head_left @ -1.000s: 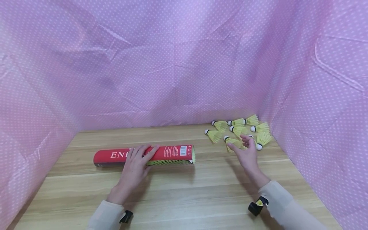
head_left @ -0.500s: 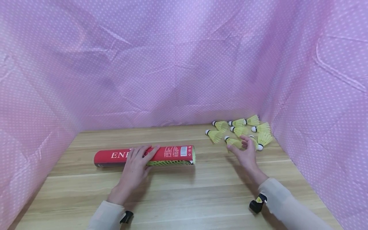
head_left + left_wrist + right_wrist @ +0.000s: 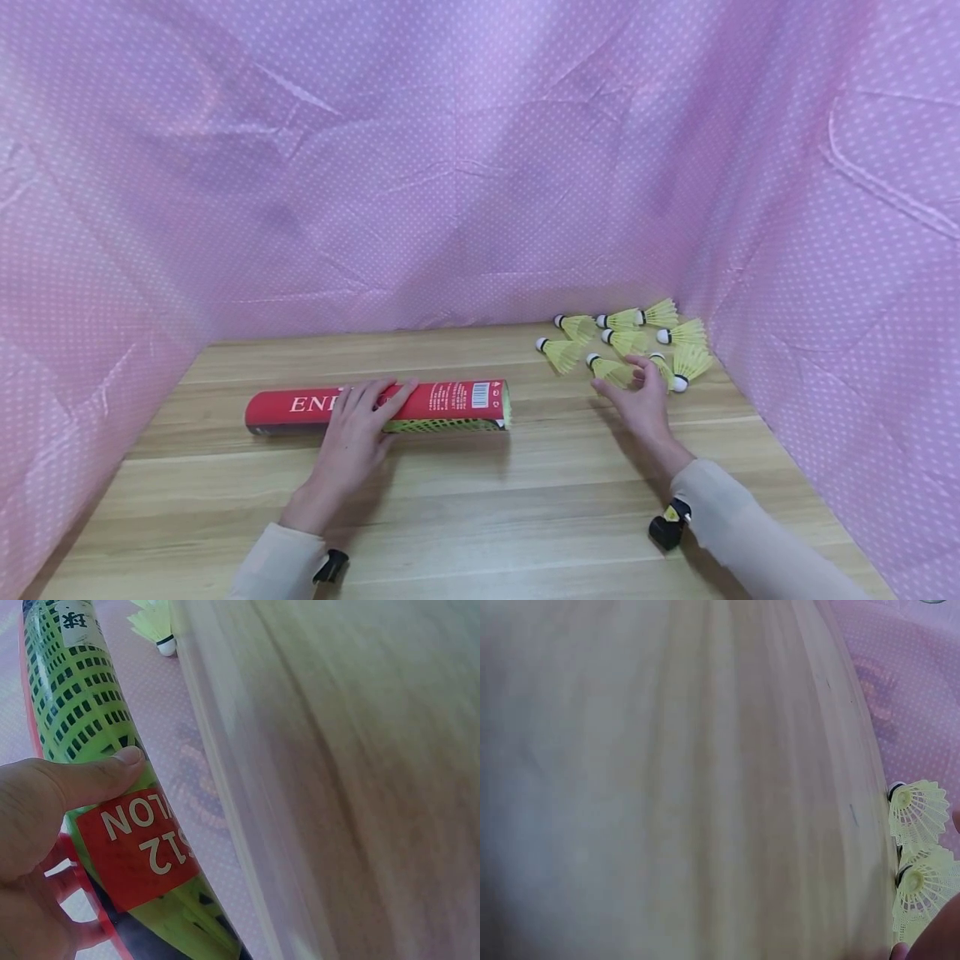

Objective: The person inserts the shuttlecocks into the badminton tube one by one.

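In the head view, my left hand (image 3: 352, 442) grips a red shuttlecock tube (image 3: 442, 400) lying on its side on the wooden table. Its thumb lies across the clear window in the left wrist view, where green-yellow netted skirts (image 3: 82, 697) show inside; the fingers wrap behind. The tube's open-looking end (image 3: 506, 404) points right. My right hand (image 3: 645, 408) is over the near side of several loose yellow shuttlecocks, thumb and fingers spread about the skirt of the nearest shuttlecock (image 3: 609, 369). Only a part of the right hand (image 3: 937, 934) shows in the right wrist view.
More yellow shuttlecocks with white heads lie in a loose group at the back right, among them one shuttlecock (image 3: 558, 354) at the left and one shuttlecock (image 3: 690, 367) at the right. Pink dotted cloth (image 3: 450, 208) walls the table (image 3: 480, 517) at the back and sides.
My right hand has come down slightly toward the nearest shuttlecock, its thumb and fingers now around the skirt's edge. The left hand and the tube have stayed in place.
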Tool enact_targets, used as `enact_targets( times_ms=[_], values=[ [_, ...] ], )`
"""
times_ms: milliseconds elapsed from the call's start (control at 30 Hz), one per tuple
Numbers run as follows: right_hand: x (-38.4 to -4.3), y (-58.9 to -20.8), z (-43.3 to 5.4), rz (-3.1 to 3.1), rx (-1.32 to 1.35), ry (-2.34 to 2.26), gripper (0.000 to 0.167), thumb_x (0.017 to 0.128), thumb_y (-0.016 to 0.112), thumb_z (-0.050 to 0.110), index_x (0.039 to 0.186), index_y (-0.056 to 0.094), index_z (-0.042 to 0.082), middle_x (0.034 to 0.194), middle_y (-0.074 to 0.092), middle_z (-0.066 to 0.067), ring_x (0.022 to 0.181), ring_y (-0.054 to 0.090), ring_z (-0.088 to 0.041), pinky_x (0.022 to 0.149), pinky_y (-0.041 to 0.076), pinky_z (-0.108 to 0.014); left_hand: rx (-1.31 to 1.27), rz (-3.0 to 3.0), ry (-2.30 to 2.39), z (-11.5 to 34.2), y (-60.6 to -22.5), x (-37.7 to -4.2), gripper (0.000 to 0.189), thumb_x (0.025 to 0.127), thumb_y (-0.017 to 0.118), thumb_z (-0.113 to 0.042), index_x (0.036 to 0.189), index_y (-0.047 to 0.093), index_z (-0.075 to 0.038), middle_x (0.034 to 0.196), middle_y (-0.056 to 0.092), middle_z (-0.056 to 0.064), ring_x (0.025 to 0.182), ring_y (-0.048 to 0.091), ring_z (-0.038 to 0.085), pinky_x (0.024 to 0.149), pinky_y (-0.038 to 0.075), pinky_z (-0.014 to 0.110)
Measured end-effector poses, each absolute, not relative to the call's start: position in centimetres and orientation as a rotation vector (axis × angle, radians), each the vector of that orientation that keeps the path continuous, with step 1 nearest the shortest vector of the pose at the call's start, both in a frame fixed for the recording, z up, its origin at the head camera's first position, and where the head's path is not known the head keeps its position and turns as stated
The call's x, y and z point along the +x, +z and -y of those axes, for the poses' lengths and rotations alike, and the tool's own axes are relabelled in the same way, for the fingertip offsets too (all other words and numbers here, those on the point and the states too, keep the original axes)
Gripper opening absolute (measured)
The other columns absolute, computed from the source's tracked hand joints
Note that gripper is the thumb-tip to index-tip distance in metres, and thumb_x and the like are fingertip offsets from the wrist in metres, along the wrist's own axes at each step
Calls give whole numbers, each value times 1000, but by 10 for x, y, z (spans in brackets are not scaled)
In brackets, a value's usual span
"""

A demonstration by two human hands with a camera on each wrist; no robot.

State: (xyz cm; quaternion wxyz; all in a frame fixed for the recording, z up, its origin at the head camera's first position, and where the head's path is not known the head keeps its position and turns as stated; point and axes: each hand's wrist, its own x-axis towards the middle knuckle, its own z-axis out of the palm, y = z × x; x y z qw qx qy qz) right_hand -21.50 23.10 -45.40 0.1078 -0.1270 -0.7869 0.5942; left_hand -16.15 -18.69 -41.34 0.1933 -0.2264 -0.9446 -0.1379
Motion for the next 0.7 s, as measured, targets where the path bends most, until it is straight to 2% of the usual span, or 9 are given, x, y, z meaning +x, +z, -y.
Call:
enact_targets(
  times_ms=[267, 700],
  values=[
    [-220, -457, -231, 2355, -414, 1661, 78, 81, 86, 22, 145, 44, 9, 142, 34, -21, 126, 37, -34, 104, 37, -46, -652, 2632, -371, 186, -413, -162, 99, 68, 92, -5, 152, 46, -28, 142, 49, 13, 129, 44, 37, 113, 22, 65],
    [-225, -460, -234, 2360, -422, 1615, 65, 85, 81, 17, 138, 48, 1, 138, 40, -25, 125, 41, -37, 106, 36, -48, -626, 2656, -381, 186, -411, -159, 98, 69, 92, -5, 153, 46, -28, 142, 49, 13, 131, 42, 36, 114, 22, 64]
  ],
)
